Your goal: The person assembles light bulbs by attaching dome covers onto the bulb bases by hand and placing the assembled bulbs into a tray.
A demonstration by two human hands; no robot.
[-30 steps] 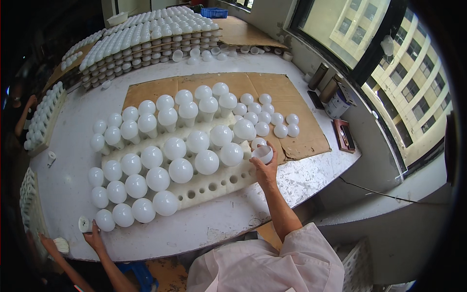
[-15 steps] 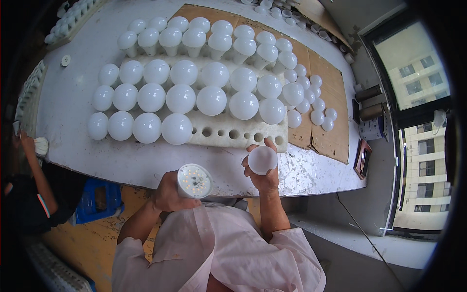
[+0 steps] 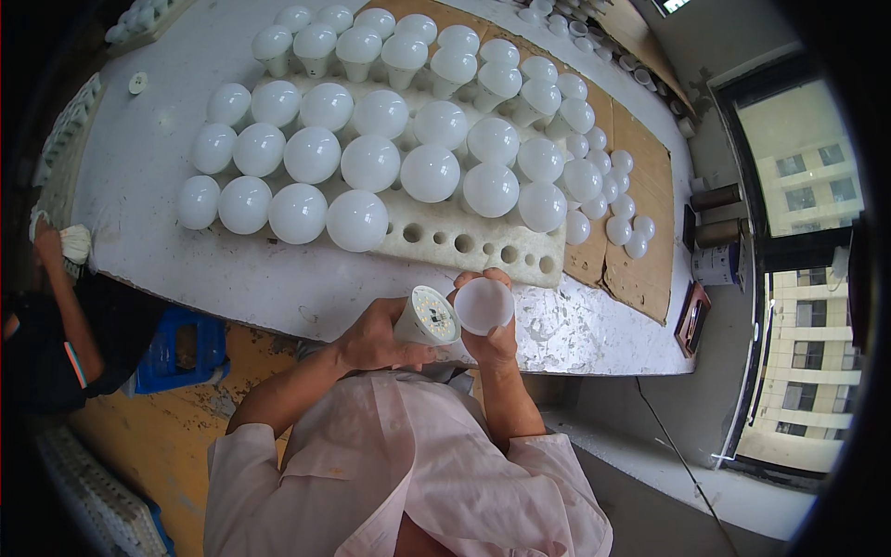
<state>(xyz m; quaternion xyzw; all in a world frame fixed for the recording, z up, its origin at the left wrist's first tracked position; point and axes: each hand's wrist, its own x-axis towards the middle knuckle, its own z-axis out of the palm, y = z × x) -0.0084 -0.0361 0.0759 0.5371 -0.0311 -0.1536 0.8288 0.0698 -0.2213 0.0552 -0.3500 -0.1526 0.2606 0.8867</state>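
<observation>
In my left hand [image 3: 378, 336] is an LED bulb base [image 3: 429, 317], a white cup-shaped body with a round board of small yellow LEDs facing up. It tilts toward the right. My right hand [image 3: 492, 342] grips a white bulb cover [image 3: 484, 306] by its outside, with its open hollow side toward me. The two parts are close together, rim beside rim, over the table's front edge. Just beyond them is a pale foam rack [image 3: 436, 239] with round holes along its near row. Rows of bulbs with white domes [image 3: 370, 163] stand in it.
Loose white domes [image 3: 620, 230] lie on a brown cardboard sheet [image 3: 640, 278] at the right. A small round white piece [image 3: 138, 83] lies on the white table [image 3: 139, 186]. A co-worker's hand [image 3: 46, 246] is at far left, above a blue plastic stool [image 3: 176, 353]. A window [image 3: 798, 278] is on the right.
My left hand has moved right and up with the bulb base, which now tilts toward the cover. My right hand has shifted slightly left, so the two parts are nearly touching.
</observation>
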